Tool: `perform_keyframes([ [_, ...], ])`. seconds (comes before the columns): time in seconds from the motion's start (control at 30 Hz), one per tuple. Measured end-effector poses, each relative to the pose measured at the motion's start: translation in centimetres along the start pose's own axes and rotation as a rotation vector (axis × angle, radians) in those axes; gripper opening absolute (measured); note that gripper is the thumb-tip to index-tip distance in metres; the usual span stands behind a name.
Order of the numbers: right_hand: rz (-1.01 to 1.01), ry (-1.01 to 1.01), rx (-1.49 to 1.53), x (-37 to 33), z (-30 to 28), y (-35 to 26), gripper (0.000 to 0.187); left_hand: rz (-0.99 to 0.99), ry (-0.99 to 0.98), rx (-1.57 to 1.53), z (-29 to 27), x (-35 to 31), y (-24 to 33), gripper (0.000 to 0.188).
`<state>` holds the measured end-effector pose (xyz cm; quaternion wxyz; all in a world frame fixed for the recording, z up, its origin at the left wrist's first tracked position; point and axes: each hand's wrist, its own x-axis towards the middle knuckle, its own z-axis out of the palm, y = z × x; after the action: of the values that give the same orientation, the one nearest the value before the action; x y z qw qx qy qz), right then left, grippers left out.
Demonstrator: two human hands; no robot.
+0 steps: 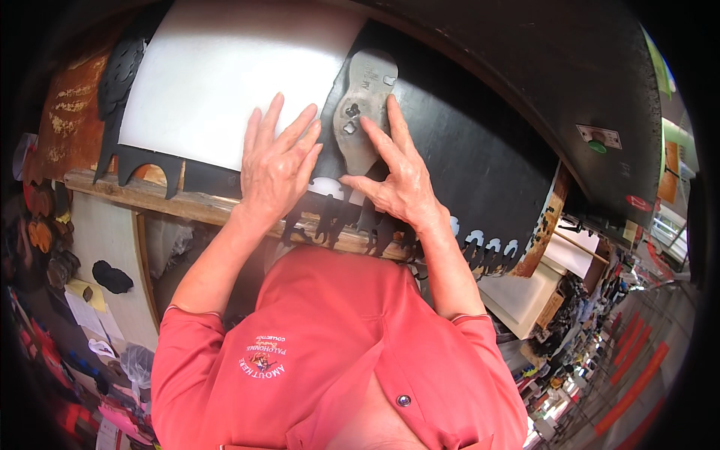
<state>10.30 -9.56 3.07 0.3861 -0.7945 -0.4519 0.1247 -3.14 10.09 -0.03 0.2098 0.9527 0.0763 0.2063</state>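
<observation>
A grey metal plate (361, 101), shaped like a shoe sole with small cut-outs, lies on a black sheet (457, 127). It looks like a cutting die. My right hand (401, 180) rests at its right side with fingers spread, the fingertips touching its face and edge and the thumb near its lower end. To the left, my left hand (276, 161) is spread flat, partly over a white board (202, 82) and partly over the black sheet beside it. Nothing shows in its fingers. Curved cut-outs leave thin black strips along the sheet's near edge.
A wooden rail (150, 191) runs along the bench's near edge. Above the work hangs a dark machine beam (540, 67) with a green button (596, 146). Black scraps (124, 75) lie left of the board. A pale tray (517, 296) stands at the right, by cluttered shelves.
</observation>
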Motion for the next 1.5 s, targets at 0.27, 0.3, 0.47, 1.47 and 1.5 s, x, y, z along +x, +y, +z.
perform_keyframes([
  [0.27,-0.034,0.236,-0.031,-0.6,3.3,1.1,0.100,-0.005,-0.012,0.004,0.0,-0.1,0.1,0.038],
  [0.3,-0.058,0.232,-0.033,-0.4,3.3,1.0,0.098,-0.018,-0.019,0.005,0.1,-0.1,0.1,0.038],
  [0.47,-0.082,0.211,-0.003,-0.2,2.1,1.3,0.086,0.045,0.095,0.015,-0.2,0.6,-0.1,0.032],
  [1.47,0.237,1.060,0.131,-10.3,-11.8,8.9,0.019,0.298,0.127,-0.176,4.2,4.5,2.5,0.023],
  [1.5,0.410,1.019,0.146,-10.4,-10.4,8.6,0.020,0.389,0.157,-0.163,3.7,4.6,2.6,0.022],
])
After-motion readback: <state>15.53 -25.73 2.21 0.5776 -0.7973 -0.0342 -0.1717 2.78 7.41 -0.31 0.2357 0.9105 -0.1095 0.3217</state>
